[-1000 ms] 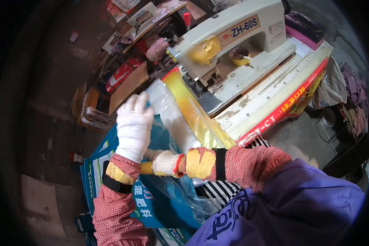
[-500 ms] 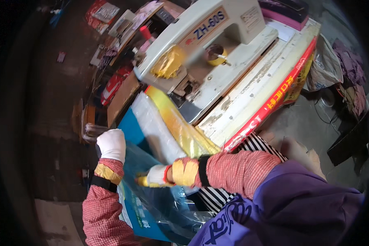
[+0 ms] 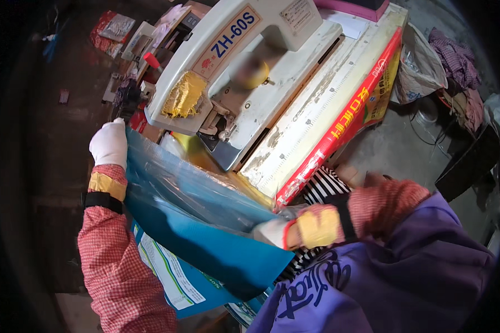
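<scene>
Head view
Left hand (image 3: 109,143): white-gloved, raised at the far left, grip clenched on the upper corner of the blue plastic bag (image 3: 205,222).
Right hand (image 3: 275,232): white glove with a yellow cuff, grip clenched on the bag's right edge, close to the body.
Blue plastic bag: stretched between both hands, slanting down from upper left to lower right, in front of the sewing machine (image 3: 244,72).
Sewing machine: white, on the bench (image 3: 316,111), just beyond the bag.
Red strip (image 3: 344,119): along the bench's near edge.
</scene>
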`<state>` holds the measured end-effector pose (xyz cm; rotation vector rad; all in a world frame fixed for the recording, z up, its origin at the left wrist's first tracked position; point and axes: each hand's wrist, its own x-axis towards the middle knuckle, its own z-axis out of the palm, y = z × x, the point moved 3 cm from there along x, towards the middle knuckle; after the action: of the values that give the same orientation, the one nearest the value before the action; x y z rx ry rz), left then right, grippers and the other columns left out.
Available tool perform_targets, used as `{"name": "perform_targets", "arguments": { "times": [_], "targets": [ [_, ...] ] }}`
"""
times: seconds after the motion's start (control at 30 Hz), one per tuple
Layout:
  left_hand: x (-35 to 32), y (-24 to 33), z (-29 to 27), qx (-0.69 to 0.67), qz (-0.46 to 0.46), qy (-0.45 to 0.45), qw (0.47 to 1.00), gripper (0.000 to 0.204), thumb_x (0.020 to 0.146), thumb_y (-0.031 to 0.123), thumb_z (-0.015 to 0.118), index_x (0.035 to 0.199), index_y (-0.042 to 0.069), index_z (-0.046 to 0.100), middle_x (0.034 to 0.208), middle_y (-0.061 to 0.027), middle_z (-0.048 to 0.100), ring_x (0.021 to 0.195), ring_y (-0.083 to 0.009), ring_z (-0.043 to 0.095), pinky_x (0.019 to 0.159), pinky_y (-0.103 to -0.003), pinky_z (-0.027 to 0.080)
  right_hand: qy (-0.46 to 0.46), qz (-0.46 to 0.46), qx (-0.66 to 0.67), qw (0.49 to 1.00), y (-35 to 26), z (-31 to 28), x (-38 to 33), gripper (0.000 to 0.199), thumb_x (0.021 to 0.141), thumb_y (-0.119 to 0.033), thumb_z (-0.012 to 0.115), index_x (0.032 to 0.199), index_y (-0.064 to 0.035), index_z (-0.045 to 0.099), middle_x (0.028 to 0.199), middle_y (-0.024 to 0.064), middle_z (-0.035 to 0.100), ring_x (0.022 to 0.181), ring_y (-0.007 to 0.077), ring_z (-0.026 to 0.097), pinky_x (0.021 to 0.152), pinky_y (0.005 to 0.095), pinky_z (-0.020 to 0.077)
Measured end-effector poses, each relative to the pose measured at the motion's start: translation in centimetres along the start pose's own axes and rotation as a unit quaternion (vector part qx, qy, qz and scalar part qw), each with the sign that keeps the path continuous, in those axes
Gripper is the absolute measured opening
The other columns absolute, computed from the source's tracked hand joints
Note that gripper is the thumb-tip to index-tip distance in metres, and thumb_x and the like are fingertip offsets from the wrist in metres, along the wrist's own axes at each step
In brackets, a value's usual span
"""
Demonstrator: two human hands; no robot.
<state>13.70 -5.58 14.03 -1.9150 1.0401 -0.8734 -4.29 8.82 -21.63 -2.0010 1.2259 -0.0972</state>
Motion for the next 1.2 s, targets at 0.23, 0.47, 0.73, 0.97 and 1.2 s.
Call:
{"name": "perform_targets", "arguments": {
  "times": [0.23,0.47,0.73,0.97,1.2],
  "targets": [
    [0.6,2.7,-2.1,-0.006,0.061,0.027,0.998,0.018,0.087,0.013,0.044,0.096,0.011,0.059,0.090,-0.0117,0.065,0.083,-0.0280,0.065,0.065,-0.039,0.053,0.370,-0.298,0.180,0.861,0.5,-22.1,0.0,0.048,0.072,-0.028,0.071,0.109,-0.0031,0.053,0.087,0.0180,0.061,0.082,0.0324,0.061,0.073,0.0391,0.0489],
    [-1.0,1.9,1.9,-0.002,0.065,0.067,0.996,0.010,0.086,0.012,0.048,0.092,0.013,0.056,0.084,-0.0042,0.062,0.074,-0.0200,0.066,0.061,-0.032,0.053,-0.107,-0.244,0.290,0.919,-1.4,-20.9,0.6,0.045,0.077,-0.028,0.062,0.119,-0.0134,0.052,0.085,0.0058,0.064,0.076,0.0217,0.061,0.066,0.0346,0.0477],
    [0.2,3.3,2.6,-0.006,0.085,0.120,0.989,0.012,0.084,0.013,0.049,0.089,0.013,0.060,0.072,-0.0050,0.062,0.060,-0.0198,0.065,0.052,-0.032,0.052,-0.354,-0.110,0.372,0.851,-2.3,-15.3,1.6,0.044,0.082,-0.024,0.059,0.118,-0.0017,0.047,0.068,0.0070,0.061,0.049,0.0162,0.054,0.038,0.0290,0.0407],
    [1.4,-1.4,3.0,-0.078,0.033,-0.013,0.996,0.027,0.089,0.011,0.041,0.113,0.010,0.053,0.085,-0.0141,0.064,0.079,-0.0310,0.063,0.067,-0.042,0.051,-0.243,-0.324,0.101,0.909,-5.3,-18.3,2.9,0.039,0.069,-0.034,0.063,0.095,-0.0053,0.064,0.084,0.0169,0.065,0.082,0.0339,0.063,0.069,0.0422,0.0481],
    [4.7,6.8,5.7,-0.314,-0.077,-0.014,0.946,0.023,0.082,0.019,0.049,0.090,0.004,0.065,0.091,-0.0207,0.063,0.090,-0.0378,0.060,0.075,-0.044,0.050,-0.163,-0.275,0.200,0.926,-8.7,-16.8,0.9,0.024,0.078,-0.025,0.055,0.092,-0.0073,0.063,0.091,0.0208,0.063,0.086,0.0378,0.061,0.070,0.0459,0.0491]
  ]
}}
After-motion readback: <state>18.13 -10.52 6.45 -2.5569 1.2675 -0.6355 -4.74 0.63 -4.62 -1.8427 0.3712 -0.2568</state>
